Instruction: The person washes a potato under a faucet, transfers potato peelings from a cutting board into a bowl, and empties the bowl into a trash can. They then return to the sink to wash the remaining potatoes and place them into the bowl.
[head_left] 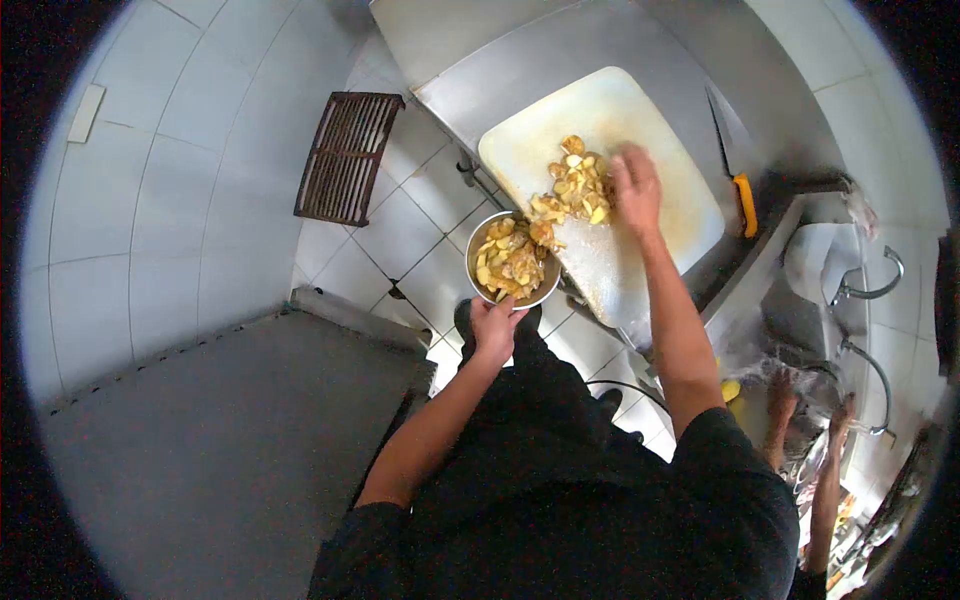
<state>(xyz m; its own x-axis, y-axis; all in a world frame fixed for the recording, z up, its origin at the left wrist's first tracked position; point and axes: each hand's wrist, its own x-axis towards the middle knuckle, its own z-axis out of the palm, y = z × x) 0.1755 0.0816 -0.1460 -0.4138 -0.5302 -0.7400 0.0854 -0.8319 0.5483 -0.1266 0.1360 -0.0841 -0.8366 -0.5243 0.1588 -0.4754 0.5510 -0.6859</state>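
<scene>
My left hand [495, 325] grips the near rim of a round metal bowl [471, 262] that holds yellow-brown chopped pieces, below the left edge of a white cutting board [685, 215]. More of the chopped pieces [578, 188] lie heaped on the board, and some hang over its edge above the bowl. On the board, my right hand [637, 185] is at the right side of the heap, its fingers apart and blurred, with nothing visible held in them.
A knife with an orange handle [746, 205] lies right of the board on the metal counter [500, 85]. Farther right are a sink with curved taps [885, 275] and another person's hands [783, 395]. A rusty grate [350, 158] is at the left over the tiled floor.
</scene>
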